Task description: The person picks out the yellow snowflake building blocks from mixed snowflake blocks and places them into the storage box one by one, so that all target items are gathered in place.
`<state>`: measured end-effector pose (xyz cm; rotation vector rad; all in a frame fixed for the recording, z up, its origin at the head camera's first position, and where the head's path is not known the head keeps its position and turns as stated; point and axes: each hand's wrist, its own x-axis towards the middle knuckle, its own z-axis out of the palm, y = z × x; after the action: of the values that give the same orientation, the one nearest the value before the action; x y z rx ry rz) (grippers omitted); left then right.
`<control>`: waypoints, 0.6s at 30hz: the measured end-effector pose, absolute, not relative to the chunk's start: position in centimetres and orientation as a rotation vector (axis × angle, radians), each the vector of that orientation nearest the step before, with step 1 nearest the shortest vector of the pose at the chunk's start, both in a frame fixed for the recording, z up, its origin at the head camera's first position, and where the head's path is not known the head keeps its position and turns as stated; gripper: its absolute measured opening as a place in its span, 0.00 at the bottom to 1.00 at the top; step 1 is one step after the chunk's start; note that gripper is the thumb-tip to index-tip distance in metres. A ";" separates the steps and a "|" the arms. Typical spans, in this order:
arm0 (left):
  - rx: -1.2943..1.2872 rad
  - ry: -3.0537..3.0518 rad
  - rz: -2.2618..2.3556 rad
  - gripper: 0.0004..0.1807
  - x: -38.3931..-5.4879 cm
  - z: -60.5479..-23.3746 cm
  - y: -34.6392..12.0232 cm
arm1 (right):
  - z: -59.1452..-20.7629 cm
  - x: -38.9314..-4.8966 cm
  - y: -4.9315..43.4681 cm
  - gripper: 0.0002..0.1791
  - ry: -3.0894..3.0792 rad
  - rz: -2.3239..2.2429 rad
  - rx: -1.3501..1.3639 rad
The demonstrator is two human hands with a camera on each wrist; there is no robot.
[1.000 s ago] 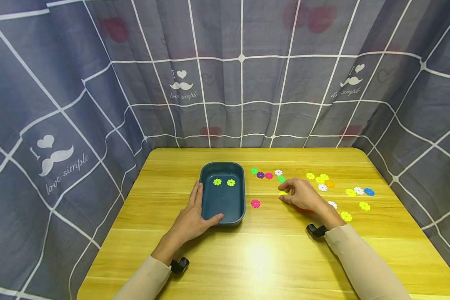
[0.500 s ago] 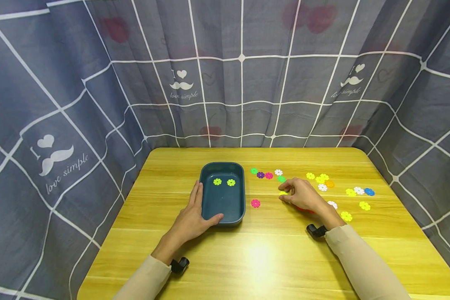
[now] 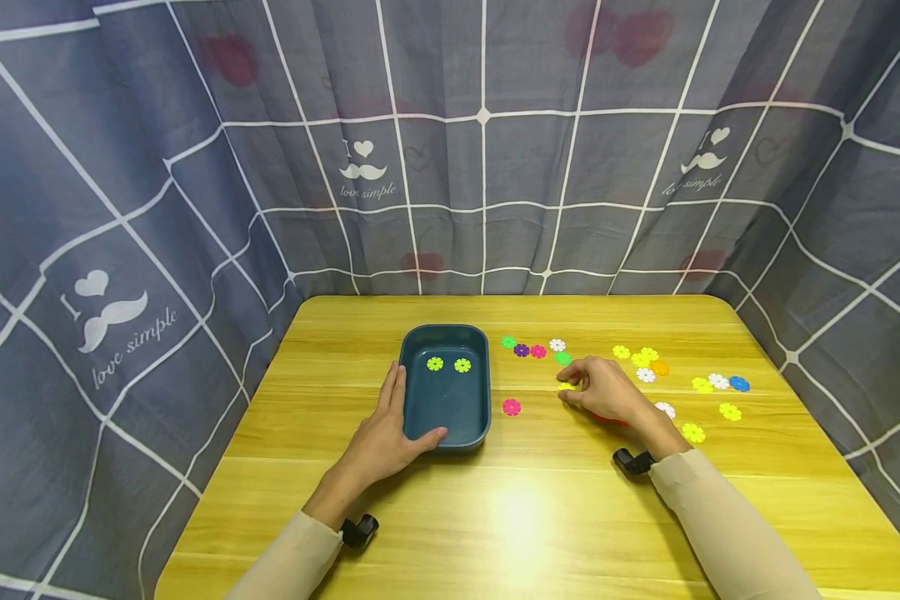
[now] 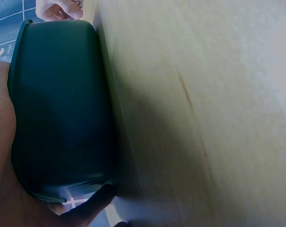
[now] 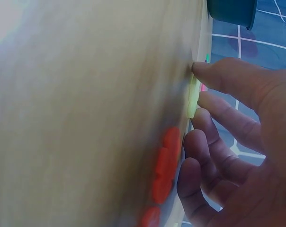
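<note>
Gathering up a flat, flower-shaped yellow piece (image 5: 193,101) looks like the step in hand. It is at the tabletop (image 3: 420,517), right of the dark bin (image 3: 446,408) and well apart from it. The right hand (image 3: 607,392) curls its thumb and fingertips about opposite edges of the piece, pinching it; how firmly, the views cannot tell, and no lift shows. Red pieces (image 5: 166,165) lie on the wood just beside that hand, and a green piece (image 3: 563,358) rests near its index finger.

The left hand (image 3: 386,442) lays its fingers, straight and close together, along the bin's left wall, while the thumb spreads away to the near rim. Two yellow-green pieces (image 3: 448,365) sit apart on the bin floor.

The next move probably calls for a sure hold on that thin edge and a clean rise, since a slack pinch could let it slip or drag against the wood. A steady left hand should help keep the bin from sliding.
</note>
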<state>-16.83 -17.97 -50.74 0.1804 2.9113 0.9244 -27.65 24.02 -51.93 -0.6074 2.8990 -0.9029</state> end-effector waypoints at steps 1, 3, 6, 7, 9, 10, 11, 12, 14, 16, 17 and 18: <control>0.180 2.911 0.924 0.76 -16.8 -50.7 -18.0 | -51.9 -27.7 24.0 0.15 2.900 -0.903 -0.603; 0.180 2.909 0.923 0.76 -16.8 -50.7 -18.0 | -52.0 -27.7 24.0 0.15 2.901 -0.904 -0.605; 0.182 2.909 0.926 0.76 -16.8 -50.7 -18.0 | -52.0 -27.7 24.0 0.15 2.904 -0.901 -0.599; 0.184 2.910 0.927 0.76 -16.8 -50.7 -18.0 | -52.0 -27.7 24.0 0.15 2.905 -0.899 -0.599; 0.185 2.910 0.929 0.76 -16.8 -50.7 -18.0 | -51.9 -27.7 24.0 0.15 2.907 -0.896 -0.590; 0.185 2.910 0.931 0.76 -16.8 -50.7 -18.0 | -51.9 -27.7 24.0 0.15 2.908 -0.895 -0.590; 0.183 2.910 0.932 0.76 -16.8 -50.7 -18.0 | -52.0 -27.7 24.0 0.15 2.909 -0.894 -0.591; 0.182 2.910 0.933 0.76 -16.8 -50.7 -18.0 | -52.0 -27.7 24.0 0.15 2.910 -0.894 -0.592; 0.182 2.911 0.931 0.76 -16.8 -50.7 -18.0 | -52.0 -27.7 24.0 0.15 2.914 -0.893 -0.594; 0.182 2.913 0.929 0.76 -16.8 -50.7 -18.0 | -52.0 -27.7 24.0 0.15 2.916 -0.893 -0.599; 0.182 2.913 0.927 0.76 -16.8 -50.7 -18.0 | -52.0 -27.7 24.0 0.15 2.918 -0.893 -0.600; 0.182 2.913 0.926 0.76 -16.8 -50.7 -17.9 | -52.0 -27.7 24.0 0.15 2.918 -0.892 -0.601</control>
<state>-16.82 -17.95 -50.69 0.1821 2.9125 0.9262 -27.74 24.04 -51.96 -0.6011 2.9178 -0.8918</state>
